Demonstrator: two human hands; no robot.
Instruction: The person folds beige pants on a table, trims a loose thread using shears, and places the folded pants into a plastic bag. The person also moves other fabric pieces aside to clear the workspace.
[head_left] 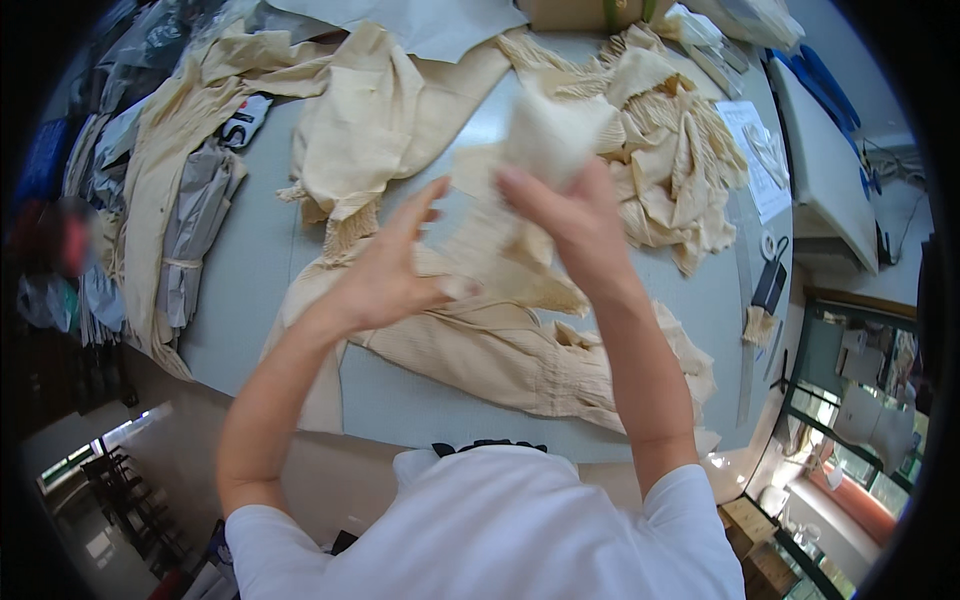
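Over the middle of the table, my right hand (578, 228) grips a piece of cream fabric (556, 135), lifted and smeared by motion. My left hand (385, 278) is beside it with thumb and fingers spread apart, and nothing shows in its grasp. Below both hands lies a cream ribbed garment (500, 352), stretched across the near part of the table. A crumpled pile of cream garments (672, 165) with frilled edges sits to the right of my right hand. Beyond my left hand rests another cream garment (362, 120).
Grey folded fabric (205, 205) and a long cream garment (160, 190) lie along the left side of the pale table (255, 270). On the right are a paper sheet (755, 165), a dark tool (769, 284) and a long ruler (746, 340). A cardboard box (575, 14) stands at the far edge.
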